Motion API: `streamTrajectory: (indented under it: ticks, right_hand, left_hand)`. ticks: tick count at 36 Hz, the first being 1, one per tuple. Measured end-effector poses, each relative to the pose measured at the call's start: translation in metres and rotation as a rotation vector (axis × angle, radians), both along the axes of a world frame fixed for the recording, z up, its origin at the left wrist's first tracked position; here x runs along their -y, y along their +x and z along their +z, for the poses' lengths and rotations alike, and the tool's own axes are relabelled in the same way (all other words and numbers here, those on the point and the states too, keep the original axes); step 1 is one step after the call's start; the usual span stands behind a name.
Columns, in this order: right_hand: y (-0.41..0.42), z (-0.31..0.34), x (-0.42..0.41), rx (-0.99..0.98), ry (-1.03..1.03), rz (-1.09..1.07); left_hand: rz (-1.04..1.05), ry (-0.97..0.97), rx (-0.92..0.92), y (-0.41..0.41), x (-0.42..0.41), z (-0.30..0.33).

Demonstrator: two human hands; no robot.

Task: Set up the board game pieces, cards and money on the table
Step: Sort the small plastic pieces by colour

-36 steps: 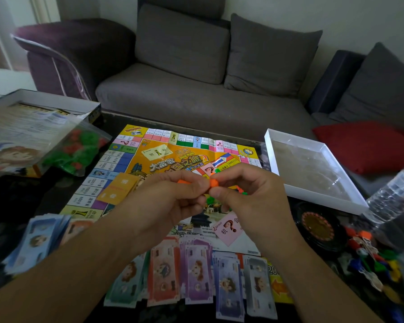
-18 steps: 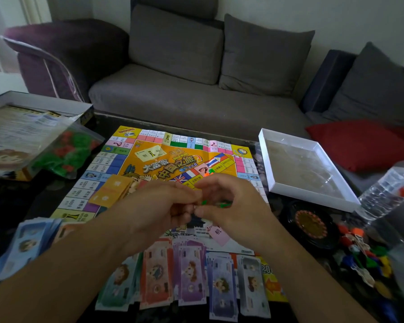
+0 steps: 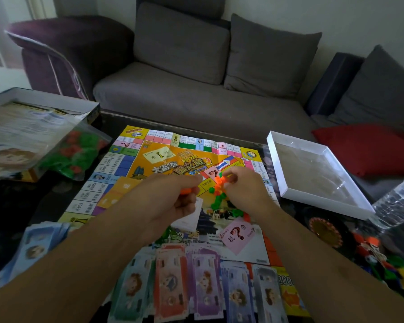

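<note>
While a small orange plastic piece [image 3: 186, 190] is pinched in the left hand [image 3: 173, 201], another orange plastic piece [image 3: 219, 181] is gripped by the right hand [image 3: 245, 190] — just below both grips, green plastic pieces [image 3: 217, 201] lie on the colourful paper game board [image 3: 131, 164].

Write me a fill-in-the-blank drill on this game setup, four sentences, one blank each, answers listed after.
1. The left hand pinches a small plastic piece coloured ____.
2. The paper money lies fanned along the edge of the game board that is ____ to the person.
3. The cushion lying on the sofa behind the empty white box tray is coloured ____.
4. The pink card on the board shows a large ____ mark.

Answers: orange; nearest; red; question
</note>
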State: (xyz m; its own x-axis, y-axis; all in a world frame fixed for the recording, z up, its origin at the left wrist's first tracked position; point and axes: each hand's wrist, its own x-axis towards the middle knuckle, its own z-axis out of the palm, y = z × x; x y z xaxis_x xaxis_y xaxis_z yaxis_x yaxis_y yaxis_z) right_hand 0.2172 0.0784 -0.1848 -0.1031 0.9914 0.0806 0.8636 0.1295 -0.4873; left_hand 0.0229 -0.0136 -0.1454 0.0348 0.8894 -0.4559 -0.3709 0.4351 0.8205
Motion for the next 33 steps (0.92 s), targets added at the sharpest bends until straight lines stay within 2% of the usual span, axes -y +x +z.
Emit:
streamTrajectory:
  ticks: [6,12,19,33]
  right_hand:
    - [-0.014,-0.008,-0.026,0.219,0.021,0.07]
    - [-0.013,-0.006,-0.03,0.304,0.088,0.145]
    - [-0.016,-0.008,-0.027,0.259,0.047,0.216]
    - [-0.01,-0.004,-0.021,0.17,0.008,0.222]
  left_hand:
    - [0.009,0.018,0.03,-0.006,-0.004,0.002]
    - [0.008,0.019,0.004,-0.01,-0.003,0.005]
    - [-0.007,0.023,-0.006,-0.006,0.0,0.006]
    - [-0.011,0.025,-0.024,-0.004,0.002,0.006]
